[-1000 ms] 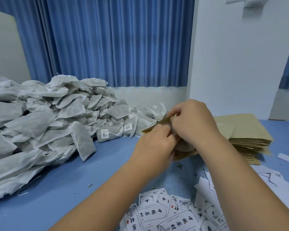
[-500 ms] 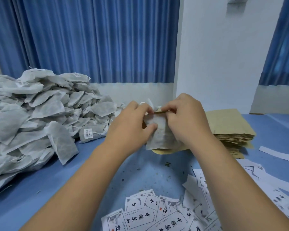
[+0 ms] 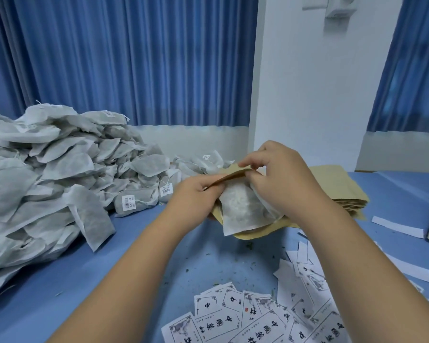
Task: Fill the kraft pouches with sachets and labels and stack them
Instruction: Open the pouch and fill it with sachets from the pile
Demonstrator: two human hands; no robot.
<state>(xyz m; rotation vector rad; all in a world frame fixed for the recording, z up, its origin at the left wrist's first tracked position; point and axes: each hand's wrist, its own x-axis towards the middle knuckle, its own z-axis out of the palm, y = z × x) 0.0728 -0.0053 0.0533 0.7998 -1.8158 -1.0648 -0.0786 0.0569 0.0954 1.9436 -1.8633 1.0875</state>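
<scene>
Head view: blue curtain (image 3: 134,58) behind, white wall (image 3: 307,82) to the far right. Blue table (image 3: 60,305) carries everything.

- Sachet pile (image 3: 47,181): grey-white, heaped along the table's left side and back to the far edge.
- Labels (image 3: 245,325): printed white slips, loose and overlapping at the near edge, right of centre.
- Pouch stack (image 3: 337,184): flat kraft pouches, far right, just behind the hands.
- Kraft pouch (image 3: 258,233): held above mid-table, in front of the stack, mouth up and tilted to the left.
- Sachet (image 3: 240,209): top end at the pouch mouth, most of it outside, lying against the pouch face.
- Right hand (image 3: 282,179): thumb and forefinger pinch the pouch's upper lip; the other fingers curl down beside the sachet.
- Left hand (image 3: 193,194): fingers curled, gripping the left end of the pouch mouth.
- Green crumbs (image 3: 233,266) on the table below the pouch.
</scene>
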